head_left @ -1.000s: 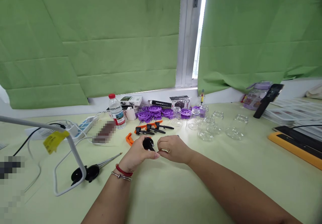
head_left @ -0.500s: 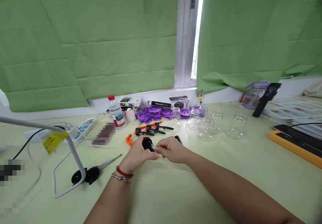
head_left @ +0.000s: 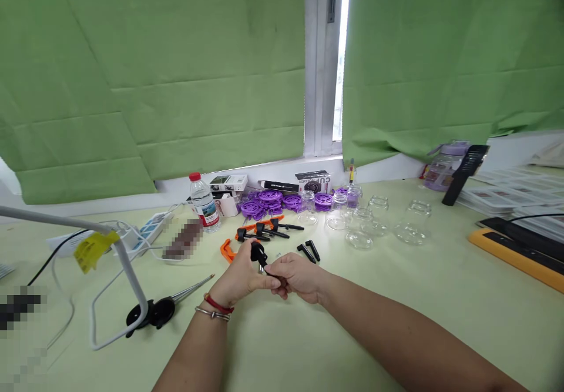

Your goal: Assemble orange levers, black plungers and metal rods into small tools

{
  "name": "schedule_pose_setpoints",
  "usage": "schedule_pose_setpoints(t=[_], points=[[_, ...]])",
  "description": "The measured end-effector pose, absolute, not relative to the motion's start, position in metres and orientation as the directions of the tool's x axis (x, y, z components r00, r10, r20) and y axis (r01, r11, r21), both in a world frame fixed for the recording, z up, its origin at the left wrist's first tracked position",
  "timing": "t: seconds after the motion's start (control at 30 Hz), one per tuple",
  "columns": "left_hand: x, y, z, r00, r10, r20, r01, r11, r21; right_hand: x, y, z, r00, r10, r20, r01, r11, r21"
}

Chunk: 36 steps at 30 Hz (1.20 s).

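Observation:
My left hand [head_left: 242,274] is closed round a black plastic part [head_left: 258,253], its thumb stretched toward the other hand. The fingers of my right hand [head_left: 299,275] pinch the lower end of the same black part; the fingertips are partly hidden. Two small black pieces [head_left: 309,251] lie side by side just beyond my right hand. Behind my left hand sit an orange clamp-like part [head_left: 227,251] and several black parts on orange pieces [head_left: 264,227]. A pair of black round parts with metal rods [head_left: 162,312] rests to the left.
Purple discs [head_left: 267,201], small boxes [head_left: 229,183] and a red-capped bottle [head_left: 205,204] line the back. Clear glass vessels [head_left: 412,227] stand at right centre. A white bent frame [head_left: 132,274] rises at left. An orange-and-black device [head_left: 520,257] lies at far right.
My right hand has moved slightly down and now pinches the black part's end. The two small black pieces behind it have come into fuller view. The camera view has shifted slightly.

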<state>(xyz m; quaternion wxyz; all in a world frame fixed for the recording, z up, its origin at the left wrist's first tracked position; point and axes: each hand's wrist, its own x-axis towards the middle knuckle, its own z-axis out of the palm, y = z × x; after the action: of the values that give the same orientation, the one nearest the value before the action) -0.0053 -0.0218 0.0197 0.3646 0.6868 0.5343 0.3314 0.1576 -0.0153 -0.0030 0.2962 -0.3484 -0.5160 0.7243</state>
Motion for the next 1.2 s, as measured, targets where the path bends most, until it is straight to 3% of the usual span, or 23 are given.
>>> schedule_pose_setpoints(t=[0.23, 0.4, 0.6, 0.73, 0.8, 0.9, 1.07, 1.2], points=[[-0.013, -0.015, 0.014, 0.140, 0.978, 0.158, 0.455, -0.205, 0.866, 0.160, -0.011, -0.001, -0.557, 0.806, -0.201, -0.053, -0.276, -0.960], [-0.013, -0.006, 0.008, -0.056, 0.956, 0.288, 0.346, -0.252, 0.904, 0.161, -0.014, 0.002, -0.606, 0.784, -0.136, -0.020, -0.186, -0.982], [-0.015, -0.009, 0.015, -0.212, 0.783, 0.585, 0.408, -0.473, 0.781, 0.163, -0.015, 0.000, -0.548, 0.835, 0.052, 0.185, 0.181, -0.966], [-0.015, -0.012, 0.020, -0.229, 0.697, 0.680, 0.568, -0.472, 0.675, 0.165, -0.012, -0.001, -0.465, 0.836, 0.291, 0.406, 0.494, -0.769], [-0.016, -0.011, 0.019, -0.266, 0.691, 0.672, 0.572, -0.448, 0.687, 0.165, -0.008, 0.000, -0.425, 0.821, 0.383, 0.529, 0.568, -0.630], [-0.019, -0.004, 0.013, -0.424, 0.662, 0.618, 0.486, -0.409, 0.772, 0.165, 0.004, 0.004, -0.369, 0.825, 0.428, 0.680, 0.554, -0.481], [-0.028, 0.014, -0.003, -0.724, 0.633, 0.275, 0.189, -0.201, 0.961, 0.159, 0.040, 0.010, -0.301, 0.875, 0.379, 0.849, 0.426, -0.312], [-0.035, 0.024, -0.014, -0.767, 0.604, 0.216, 0.217, -0.073, 0.973, 0.140, 0.068, 0.010, -0.312, 0.879, 0.359, 0.906, 0.390, -0.167]])
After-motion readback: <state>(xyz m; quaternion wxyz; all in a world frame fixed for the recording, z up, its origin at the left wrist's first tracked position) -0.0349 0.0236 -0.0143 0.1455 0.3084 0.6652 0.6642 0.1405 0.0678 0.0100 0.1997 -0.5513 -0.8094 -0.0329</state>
